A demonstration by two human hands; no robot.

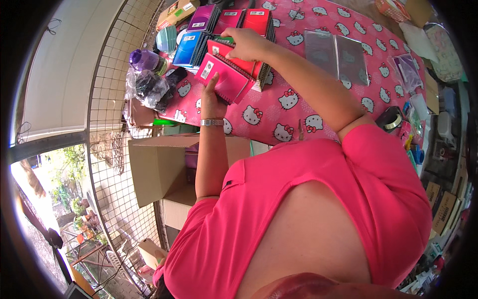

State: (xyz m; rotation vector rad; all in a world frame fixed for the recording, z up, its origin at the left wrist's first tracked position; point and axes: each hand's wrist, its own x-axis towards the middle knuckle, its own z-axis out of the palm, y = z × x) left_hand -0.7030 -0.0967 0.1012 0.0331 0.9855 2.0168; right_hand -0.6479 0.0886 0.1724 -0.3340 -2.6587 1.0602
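My left hand [211, 94] grips a pink spiral notebook [223, 77] by its near edge, thumb on the cover. Just beyond it, my right hand [245, 45] has its fingers closed over a red spiral notebook [217, 48], which overlaps the pink one. A green cover [226, 39] peeks out by the right fingertips. Around them stand stacks of spiral notebooks: a blue stack [188, 46] on the left, and purple [203, 18], magenta [230, 19] and red [256, 21] ones behind. The lower part of the pile under my hands is hidden.
A pink patterned cloth [264, 112] covers the table. Clear plastic sleeves [336, 57] lie on the right. Plastic bags [149, 87] and a purple-lidded container [143, 60] sit at the left edge, beside a wire grille [107, 94]. Below the table edge is an open cardboard box [154, 169].
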